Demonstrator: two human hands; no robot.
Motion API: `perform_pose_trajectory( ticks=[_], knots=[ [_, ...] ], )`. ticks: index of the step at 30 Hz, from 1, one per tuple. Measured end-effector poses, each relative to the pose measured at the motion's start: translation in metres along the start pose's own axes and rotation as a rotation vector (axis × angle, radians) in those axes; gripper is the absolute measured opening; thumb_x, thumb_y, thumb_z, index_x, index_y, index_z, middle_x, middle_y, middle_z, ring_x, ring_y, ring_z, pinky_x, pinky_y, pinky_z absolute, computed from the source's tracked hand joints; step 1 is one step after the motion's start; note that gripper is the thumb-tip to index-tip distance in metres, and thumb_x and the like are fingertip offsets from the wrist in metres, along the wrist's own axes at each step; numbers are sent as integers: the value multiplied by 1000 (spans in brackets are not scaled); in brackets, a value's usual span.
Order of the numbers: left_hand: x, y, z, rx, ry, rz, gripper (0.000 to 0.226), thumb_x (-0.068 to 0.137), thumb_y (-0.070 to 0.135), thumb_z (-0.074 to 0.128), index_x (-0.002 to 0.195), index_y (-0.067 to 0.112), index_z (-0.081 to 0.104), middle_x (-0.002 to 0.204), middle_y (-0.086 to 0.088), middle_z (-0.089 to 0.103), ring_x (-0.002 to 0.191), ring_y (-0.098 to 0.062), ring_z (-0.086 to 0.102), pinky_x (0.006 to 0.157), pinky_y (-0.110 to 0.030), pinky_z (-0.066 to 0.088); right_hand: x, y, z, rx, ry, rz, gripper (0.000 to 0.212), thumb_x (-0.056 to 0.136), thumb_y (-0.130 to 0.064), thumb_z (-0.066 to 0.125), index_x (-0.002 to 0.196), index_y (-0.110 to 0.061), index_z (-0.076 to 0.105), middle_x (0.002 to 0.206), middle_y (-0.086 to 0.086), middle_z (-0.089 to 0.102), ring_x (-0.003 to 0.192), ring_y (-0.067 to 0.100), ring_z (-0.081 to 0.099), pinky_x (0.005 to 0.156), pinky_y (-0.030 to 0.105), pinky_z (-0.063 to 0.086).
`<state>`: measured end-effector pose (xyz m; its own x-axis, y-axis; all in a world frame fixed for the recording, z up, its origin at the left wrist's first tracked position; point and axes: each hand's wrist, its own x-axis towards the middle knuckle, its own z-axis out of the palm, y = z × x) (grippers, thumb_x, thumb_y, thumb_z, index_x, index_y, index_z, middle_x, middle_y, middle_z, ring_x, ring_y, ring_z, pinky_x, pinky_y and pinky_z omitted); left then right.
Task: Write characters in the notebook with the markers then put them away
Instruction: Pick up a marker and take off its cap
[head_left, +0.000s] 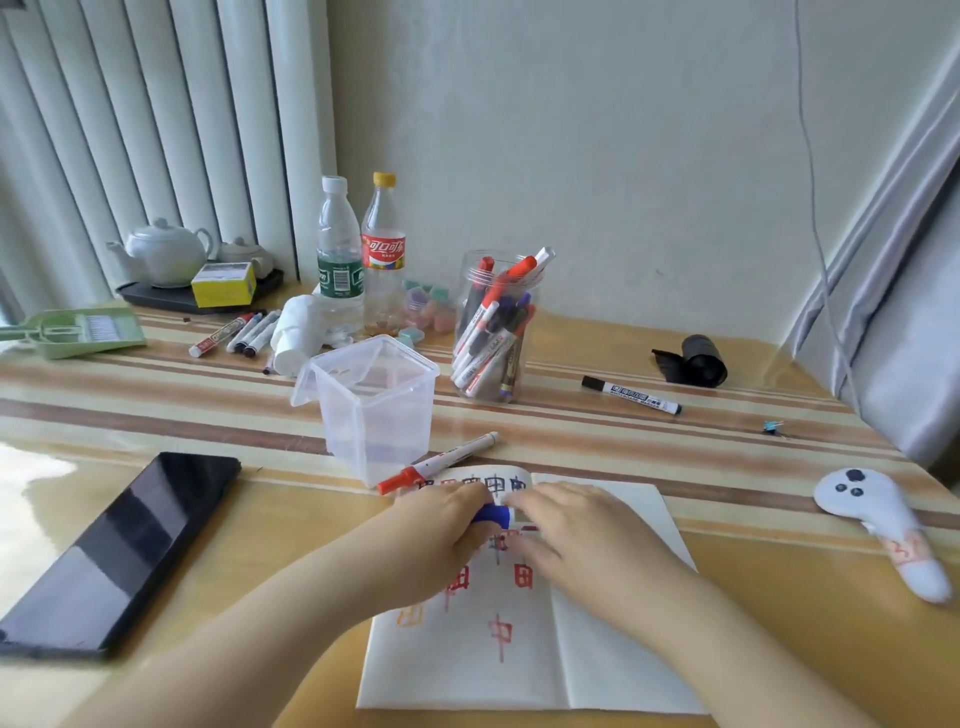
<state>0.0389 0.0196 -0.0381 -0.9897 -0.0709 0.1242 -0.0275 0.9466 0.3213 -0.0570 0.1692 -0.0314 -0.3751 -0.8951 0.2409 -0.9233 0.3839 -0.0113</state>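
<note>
A: How far along is the writing?

B: The open notebook (519, 629) at six o'clock on the table (779, 597) already carries red, orange and dark characters over its left page; the right page is blank. Both hands meet over the top of it on a blue marker (492, 514). The left hand (441, 535) has its fingers curled round the blue cap end; the right hand (566, 530) covers the barrel, fingers bent over it, apparently gripping. Capping or uncapping, I cannot tell.

A: And putting away?

B: Mostly ahead, I'd judge. A red marker (439, 464) lies touching the notebook's top edge, a black marker (631, 395) sits loose at two o'clock, and several more (234, 332) lie at ten o'clock.

A: Where would they go?

B: Probably the clear jar (491, 332) at twelve o'clock, already holding many markers, or the empty square tub (376, 410) just beyond the notebook.

A: Obstacles?

B: The tub stands between hands and jar. A phone (119, 551) lies at nine o'clock, two bottles (358, 260) further back.
</note>
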Motion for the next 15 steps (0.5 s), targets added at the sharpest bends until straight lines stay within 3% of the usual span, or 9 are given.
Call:
perform_pose_trajectory(
  ticks=[2,4,5,7,9,11,13,15],
  knots=[
    [-3,1,-1,-16,6,9,19,96,32,39,100,18,51,98,1,58,84,-14,48,71,-26,37,3,-7,5,-32,-17,-45,25,93,-25,43,113,-18,56,106,-2,62,97,20,61,68,31,42],
    [-6,0,-3,-17,-17,12,20,95,35,42,93,17,52,87,4,57,80,-16,50,67,-26,38,2,-13,7,-92,-46,-105,17,81,-18,46,89,-18,61,76,-5,62,62,16,63,45,25,29],
    [-9,0,-5,-10,-42,13,21,96,36,42,88,18,50,80,6,54,76,-15,49,62,-24,36,0,-12,10,-131,5,-139,12,74,-20,49,80,-20,60,64,-7,58,48,13,58,41,23,22],
    [-14,-1,-6,-34,-90,31,23,96,35,41,89,16,51,77,5,54,72,-16,49,59,-23,35,-4,-13,9,-182,-1,-161,11,74,-26,50,78,-21,59,56,-7,55,38,15,52,40,22,16],
    [-18,-2,-5,-140,-112,36,24,97,33,41,93,13,54,78,2,56,69,-16,52,63,-26,43,-8,-18,3,-154,-68,-160,29,88,-30,34,98,-17,59,69,-3,63,53,21,61,45,26,23],
    [-21,-2,-4,-204,-126,35,21,97,30,41,92,14,54,73,7,51,63,-10,46,63,-25,43,-9,-22,-4,-145,-98,-163,38,97,-32,25,126,-16,42,99,5,64,85,32,62,59,32,31],
    [-22,-2,-4,-231,-137,45,19,97,30,41,89,19,52,73,7,50,64,-10,44,63,-26,44,-11,-26,-6,-60,-126,-141,38,100,-34,27,134,-19,32,111,7,62,96,34,58,65,34,31],
    [-24,-3,-5,-254,-133,62,18,97,31,40,85,23,50,71,8,50,62,-9,44,58,-21,43,-11,-29,-9,-28,-120,-123,40,100,-35,27,137,-22,30,111,9,62,96,34,58,65,34,32]
  ],
)
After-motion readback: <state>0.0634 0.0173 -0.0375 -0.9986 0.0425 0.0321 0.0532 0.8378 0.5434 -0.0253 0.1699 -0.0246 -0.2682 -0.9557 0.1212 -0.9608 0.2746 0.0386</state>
